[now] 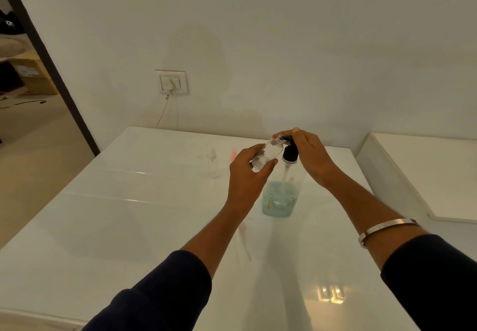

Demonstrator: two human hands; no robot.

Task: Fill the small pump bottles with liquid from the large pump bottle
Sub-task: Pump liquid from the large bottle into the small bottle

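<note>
The large clear pump bottle (280, 199) stands upright on the white table (129, 214), its lower part filled with pale blue liquid and its pump head black. My right hand (307, 155) lies over the pump head (290, 154), fingers bent across its top. My left hand (247, 173) grips a small clear bottle (267, 154) with no cap, tilted so its open neck sits at the pump's nozzle. Another small clear bottle (214, 163) with a pink pump top stands further back on the table. A loose pump with a tube (244, 243) lies on the table between my forearms.
A white wall with a socket plate (172, 82) and a hanging cable rises behind the table. A second white surface (426, 176) adjoins on the right. At the far left a dark door frame (51, 65) opens on another room.
</note>
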